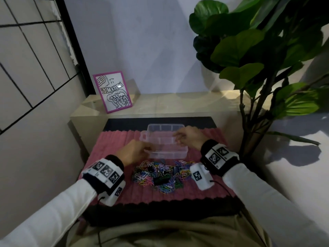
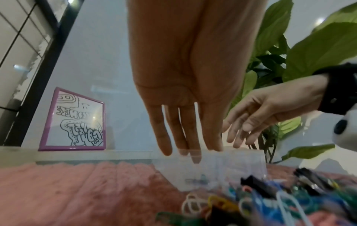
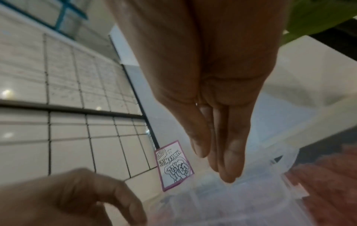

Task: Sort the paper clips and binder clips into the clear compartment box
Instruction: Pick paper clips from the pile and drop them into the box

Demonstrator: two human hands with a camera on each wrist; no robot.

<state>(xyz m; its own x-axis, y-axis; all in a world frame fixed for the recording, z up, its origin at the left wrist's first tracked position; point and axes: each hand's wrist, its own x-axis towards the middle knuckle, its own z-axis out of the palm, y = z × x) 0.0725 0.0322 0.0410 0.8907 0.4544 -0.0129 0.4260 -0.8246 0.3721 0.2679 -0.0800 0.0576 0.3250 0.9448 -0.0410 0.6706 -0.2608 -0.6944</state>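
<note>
A clear compartment box [image 1: 165, 139] stands on a pink ribbed mat [image 1: 110, 145]. In front of it lies a heap of coloured paper clips and black binder clips [image 1: 159, 172]. My left hand [image 1: 148, 148] is at the box's front left corner; in the left wrist view its straight fingers [image 2: 212, 137] touch the box's top edge [image 2: 241, 159]. My right hand [image 1: 178, 139] hovers at the box's right side, its fingers [image 3: 231, 160] extended over the box [image 3: 251, 198] and holding nothing. The clips [image 2: 260, 198] lie blurred below the left wrist.
A purple-framed drawing [image 1: 112, 91] leans on a pale ledge [image 1: 169, 104] behind the mat. A large leafy plant [image 1: 258, 50] rises on the right. A tiled wall with a dark frame is on the left. My lap lies below the mat's near edge.
</note>
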